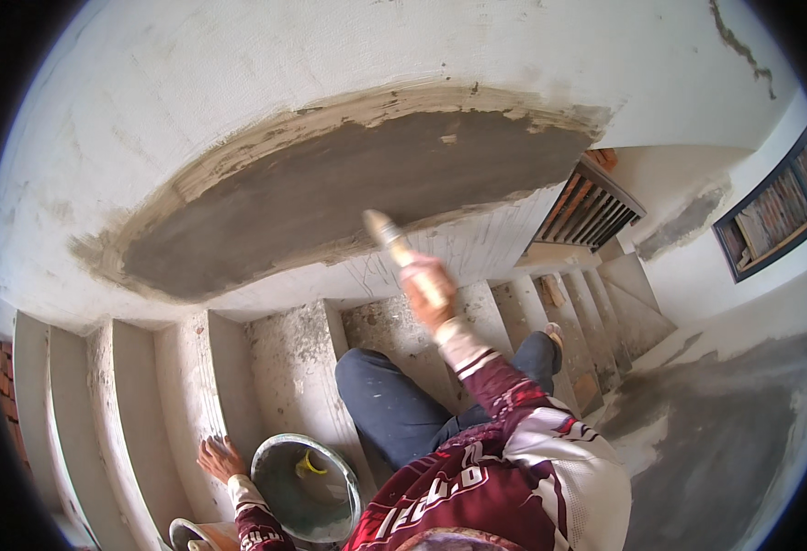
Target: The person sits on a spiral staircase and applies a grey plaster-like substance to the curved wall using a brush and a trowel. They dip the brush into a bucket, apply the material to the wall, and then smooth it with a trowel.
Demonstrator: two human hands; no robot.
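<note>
Brush (382,228): in front of the wall's lower grey area, bristles up and away from the body; blurred, can't tell if the tip touches.
Right hand (429,292): fingers wrapped around the brush handle, arm stretched out; likely held this way to leave the bristles free and gain reach.
Left hand (223,459): fingers open and spread on a step, gripping nothing visible; probably propping the leaning body.
Grey patch (357,174): long, dark, ragged pale border, on the white wall (192,83).
Round bucket (355,496): on the stairs (183,367), just beside left wrist; presumably parked there for easy reach. Contents hard to make out.
Yellow item (310,464): inside round bucket, kind unclear.
Orange container (223,533): lower edge, partly cut off, left of round bucket.
Legs (389,395): bent, across the steps, seemingly for a steady stance sideways to the slope.
</note>
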